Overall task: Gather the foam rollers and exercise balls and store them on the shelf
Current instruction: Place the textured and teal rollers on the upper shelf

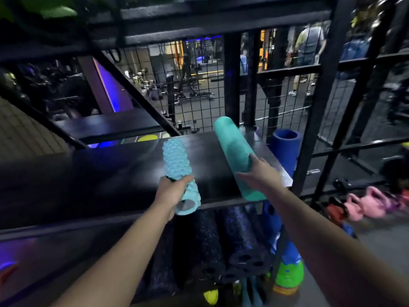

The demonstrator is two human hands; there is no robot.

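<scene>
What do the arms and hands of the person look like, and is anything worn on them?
The left forearm and the right forearm are bare to the frame edge; no sleeve shows. The left hand and the right hand wear no gloves. No watch, band or ring is visible.

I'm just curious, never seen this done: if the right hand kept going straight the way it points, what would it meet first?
Probably the wire mesh behind the shelf: the smooth teal roller gripped by the right hand would touch it first. Depth is hard to judge.
</scene>
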